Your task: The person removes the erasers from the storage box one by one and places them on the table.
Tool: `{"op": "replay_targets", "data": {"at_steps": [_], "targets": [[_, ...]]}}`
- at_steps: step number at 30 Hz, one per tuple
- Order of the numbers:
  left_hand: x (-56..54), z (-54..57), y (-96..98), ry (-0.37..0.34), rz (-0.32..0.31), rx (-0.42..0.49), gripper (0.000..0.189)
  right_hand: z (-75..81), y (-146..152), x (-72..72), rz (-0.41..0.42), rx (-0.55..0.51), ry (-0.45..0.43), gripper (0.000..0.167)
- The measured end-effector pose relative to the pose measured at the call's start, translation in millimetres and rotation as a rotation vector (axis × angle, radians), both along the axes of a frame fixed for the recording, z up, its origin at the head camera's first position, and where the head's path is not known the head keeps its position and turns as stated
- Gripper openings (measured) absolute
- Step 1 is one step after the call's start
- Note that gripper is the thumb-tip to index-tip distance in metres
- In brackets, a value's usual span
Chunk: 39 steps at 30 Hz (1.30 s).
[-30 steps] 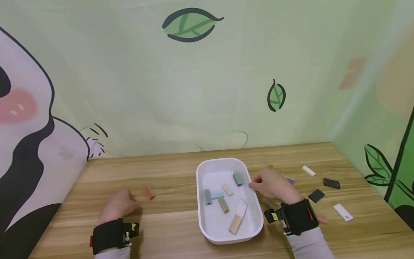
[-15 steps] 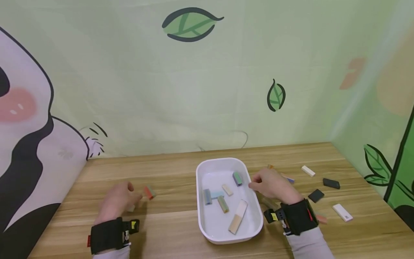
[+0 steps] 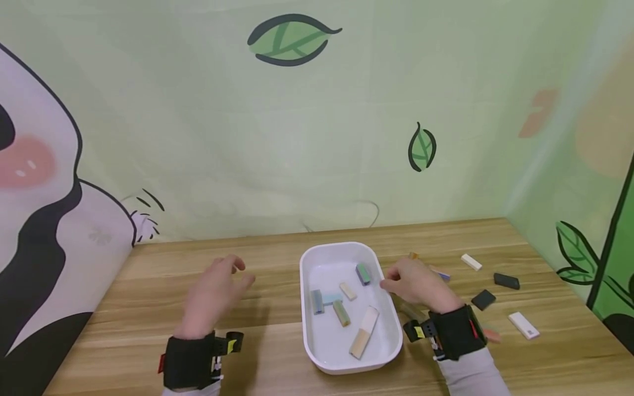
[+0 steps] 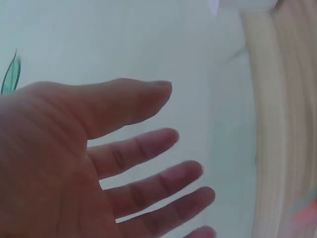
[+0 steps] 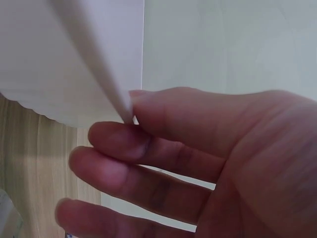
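Observation:
My right hand (image 3: 418,283) pinches the right rim of a white plastic tub (image 3: 309,346) between thumb and fingers; the right wrist view shows the thin tub wall (image 5: 94,59) between them. Over the left part of the table, my left hand (image 3: 213,297) is raised with nothing in it. Its thumb (image 4: 129,101) and fingers are spread apart in the left wrist view. Inside the tub lie several small blocks: a green-and-purple one (image 3: 364,274), a cream one (image 3: 348,291), a grey-blue one (image 3: 317,302), an olive one (image 3: 341,313) and a long white-and-tan one (image 3: 364,333).
Right of the tub are scattered a white block (image 3: 471,262), a black block (image 3: 507,281), a dark square block (image 3: 484,300), a printed white block (image 3: 524,325) and a reddish one (image 3: 492,336). A printed cloth wall (image 3: 223,137) stands behind the wooden table (image 3: 277,253).
My left hand has risen from the tabletop and moved right and away from me, now covering where a red-and-grey block lay in view. The right hand and tub have stayed put.

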<state>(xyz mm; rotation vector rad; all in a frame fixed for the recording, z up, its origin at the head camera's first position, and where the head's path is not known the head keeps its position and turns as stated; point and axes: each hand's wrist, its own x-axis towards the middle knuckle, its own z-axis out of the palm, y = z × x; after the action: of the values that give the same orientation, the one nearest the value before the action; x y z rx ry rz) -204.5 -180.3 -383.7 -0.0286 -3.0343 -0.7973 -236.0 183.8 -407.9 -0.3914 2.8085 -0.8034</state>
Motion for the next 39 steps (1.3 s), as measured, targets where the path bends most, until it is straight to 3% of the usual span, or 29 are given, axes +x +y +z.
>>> {"op": "replay_targets", "data": {"at_steps": [4,10,14,16,22,28,39], "targets": [[-3.5,-6.0,31.0,0.069,-0.095,0.05,0.026,-0.1,0.6,-0.7,-0.001,0.004,-0.008,0.032],[-7.9,-19.3,75.6,0.195,-0.331,0.186,0.025,0.8,0.6,-1.9,-0.001,0.012,-0.01,0.032],[-11.1,-30.8,97.6,0.168,-0.421,0.107,0.022,1.4,-0.1,-2.6,0.009,0.021,0.007,0.031],[-11.3,-36.7,104.7,0.147,-0.421,0.021,0.022,1.4,-0.6,-3.2,0.018,0.022,0.014,0.03],[-7.5,-51.7,118.1,0.176,-0.365,-0.244,0.03,0.5,-0.1,-3.9,0.016,0.017,0.011,0.032],[-3.2,-59.8,125.8,0.193,-0.317,-0.333,0.032,1.6,0.7,-3.1,0.021,0.008,0.012,0.031],[-0.4,-64.5,131.3,0.229,-0.319,-0.475,0.013,-0.7,0.8,-0.7,-0.003,0.016,-0.005,0.031]]}}
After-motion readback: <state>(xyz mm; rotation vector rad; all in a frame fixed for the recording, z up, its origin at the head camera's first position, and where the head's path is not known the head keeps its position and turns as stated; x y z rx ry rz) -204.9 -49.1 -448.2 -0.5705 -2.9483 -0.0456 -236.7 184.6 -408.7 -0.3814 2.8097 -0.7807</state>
